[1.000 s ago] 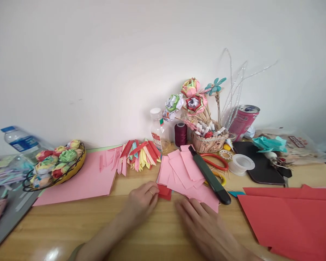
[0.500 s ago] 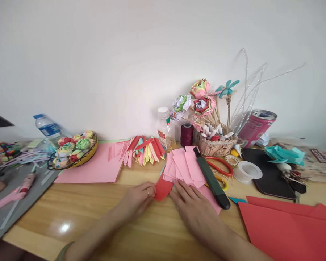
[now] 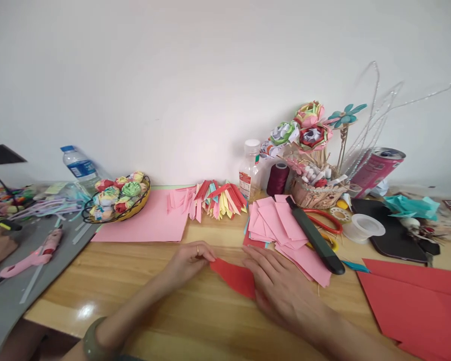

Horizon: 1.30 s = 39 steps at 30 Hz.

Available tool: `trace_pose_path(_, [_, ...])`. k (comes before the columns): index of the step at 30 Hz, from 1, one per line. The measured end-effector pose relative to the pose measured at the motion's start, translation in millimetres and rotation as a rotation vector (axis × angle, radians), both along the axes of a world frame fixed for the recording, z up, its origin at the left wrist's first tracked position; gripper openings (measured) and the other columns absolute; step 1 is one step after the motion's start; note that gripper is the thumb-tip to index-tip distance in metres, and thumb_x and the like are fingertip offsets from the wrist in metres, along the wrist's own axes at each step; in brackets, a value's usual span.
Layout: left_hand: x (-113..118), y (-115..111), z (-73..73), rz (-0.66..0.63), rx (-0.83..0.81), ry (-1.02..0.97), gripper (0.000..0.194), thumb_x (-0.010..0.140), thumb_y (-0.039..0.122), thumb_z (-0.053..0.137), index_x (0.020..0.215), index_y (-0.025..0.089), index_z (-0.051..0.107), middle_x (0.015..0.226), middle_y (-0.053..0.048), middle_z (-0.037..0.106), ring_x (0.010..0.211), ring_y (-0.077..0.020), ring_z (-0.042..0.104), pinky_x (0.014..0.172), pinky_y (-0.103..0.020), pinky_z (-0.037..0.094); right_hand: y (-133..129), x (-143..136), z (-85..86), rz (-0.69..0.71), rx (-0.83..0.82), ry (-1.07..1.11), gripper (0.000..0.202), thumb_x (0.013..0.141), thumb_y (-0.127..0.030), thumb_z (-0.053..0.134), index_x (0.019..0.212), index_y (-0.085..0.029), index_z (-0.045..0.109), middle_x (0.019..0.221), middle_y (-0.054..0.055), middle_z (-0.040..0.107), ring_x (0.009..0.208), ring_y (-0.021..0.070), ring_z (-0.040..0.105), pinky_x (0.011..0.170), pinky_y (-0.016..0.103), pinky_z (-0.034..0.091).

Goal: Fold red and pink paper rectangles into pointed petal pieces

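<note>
On the near side of the pale wooden tabletop, the small red piece of paper had just come away from the loose heap of pink paper rectangles; half a second earlier it was right up against them, and now it sat apart, stretched between the two hands; so my read is that the work had narrowed to that one piece. Left hand was closed in a pinch on the piece's left corner; the right hand had gone from resting on the edge of the pink heap to covering the paper's right end, fingers fairly straight and side by side; couldn't tell if it was really gripping or just pressing, because its underside was hidden. The lower edge of the red piece looked curved; no idea whether it was lifted or lying flat, tbh. Another bit of red paper poked out at the heap's near left edge, close to the right fingertips; the dark green plastic cutter lay slantwise on the heap's right side, and the large red paper sheets were further over, beyond the right hand.
</note>
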<state>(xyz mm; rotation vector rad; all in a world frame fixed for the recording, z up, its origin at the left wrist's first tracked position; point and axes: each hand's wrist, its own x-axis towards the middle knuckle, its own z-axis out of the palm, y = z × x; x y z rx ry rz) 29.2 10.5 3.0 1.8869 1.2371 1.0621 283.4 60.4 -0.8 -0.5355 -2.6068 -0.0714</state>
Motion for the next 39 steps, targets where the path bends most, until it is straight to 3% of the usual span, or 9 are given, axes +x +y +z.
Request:
trace_pose_path(6, [-11.6,6.3,-1.1,0.0,0.171,0.222,0.013,0.081,0.008,0.051,0.081,0.015,0.061,0.083,-0.005,0.063,0.079,-0.0147,0.059,0.07,-0.026,0.048,-5.6,-23.3,0.4,0.057,-0.012,0.004,0.019,0.085,-0.01,0.046,0.095,-0.013,0.062,0.1,0.009,0.066,0.096,0.0224,0.057,0.08,0.035,0.047])
trace_pose_path(10, [-16.8,5.2,-1.8,-0.063,0.3,0.53,0.013,0.079,0.021,0.063,0.091,0.016,0.063,0.089,-0.006,0.064,0.087,-0.0196,0.054,0.075,-0.031,0.046,-7.3,-36.9,0.4,-0.01,-0.124,-0.02,0.017,0.087,-0.011,0.044,0.089,-0.014,0.061,0.088,0.007,0.065,0.079,0.0198,0.057,0.067,0.032,0.048])
trace_pose_path(12, [-19.3,5.9,-5.7,-0.109,0.357,0.553,0.01,0.084,0.024,0.058,0.086,0.018,0.065,0.082,-0.004,0.065,0.081,-0.017,0.054,0.072,-0.029,0.046,-9.4,-42.5,0.1,-0.027,-0.177,-0.021,0.018,0.089,-0.012,0.043,0.086,-0.015,0.061,0.086,0.006,0.064,0.078,0.0189,0.057,0.068,0.032,0.047])
trace_pose_path(14, [-22.2,7.9,-9.3,-0.125,0.377,0.532,0.019,0.089,0.022,0.05,0.081,0.018,0.066,0.077,-0.002,0.064,0.075,-0.0148,0.054,0.069,-0.026,0.046,-11.3,-46.0,-0.2,-0.036,-0.222,0.002,0.019,0.09,-0.014,0.042,0.086,-0.015,0.061,0.086,0.006,0.064,0.079,0.0184,0.056,0.069,0.032,0.047])
trace_pose_path(19, [-28.6,11.5,-7.0,-0.212,0.342,0.56,0.021,0.088,0.031,0.053,0.095,0.015,0.064,0.093,-0.007,0.063,0.083,-0.0161,0.057,0.074,-0.027,0.048,-14.7,-46.3,-2.1,-0.047,-0.314,0.091,0.019,0.091,-0.015,0.041,0.091,-0.017,0.061,0.088,0.006,0.065,0.081,0.0174,0.058,0.068,0.029,0.049])
trace_pose_path(23, [-28.6,7.6,-2.5,-0.229,0.403,0.596,0.022,0.089,0.022,0.046,0.081,0.016,0.066,0.076,-0.004,0.063,0.069,-0.0133,0.056,0.063,-0.023,0.046,-20.4,-44.3,-6.3,-0.091,-0.345,0.157,0.019,0.091,-0.015,0.042,0.095,-0.019,0.061,0.09,0.006,0.065,0.086,0.0167,0.059,0.072,0.029,0.05])
trace_pose_path(29, [-25.3,3.7,-6.5,-0.116,0.213,0.397,0.023,0.089,0.021,0.046,0.079,0.016,0.067,0.072,-0.004,0.065,0.063,-0.0129,0.058,0.059,-0.022,0.045,-25.4,-43.6,-7.8,-0.302,-0.398,0.125,0.024,0.093,-0.022,0.039,0.088,-0.021,0.062,0.086,0.005,0.062,0.078,0.0149,0.06,0.067,0.027,0.049])
trace_pose_path(35, [-23.2,8.9,-8.6,-0.019,0.007,0.362,0.017,0.086,0.019,0.051,0.08,0.015,0.066,0.073,-0.003,0.066,0.064,-0.0137,0.06,0.06,-0.023,0.046,-16.9,-50.4,-7.9,-0.382,-0.438,0.001,0.026,0.095,-0.026,0.034,0.078,-0.02,0.052,0.075,0.002,0.058,0.064,0.0136,0.056,0.058,0.026,0.044])
trace_pose_path(39, [-21.1,11.5,-7.1,0.007,-0.031,0.392,0.013,0.084,0.015,0.052,0.076,0.015,0.063,0.069,-0.001,0.064,0.06,-0.0128,0.057,0.056,-0.022,0.043,-11.2,-52.5,-11.7,-0.394,-0.427,-0.056,0.024,0.095,-0.029,0.034,0.077,-0.021,0.046,0.068,-0.002,0.055,0.057,0.0126,0.055,0.052,0.025,0.038])
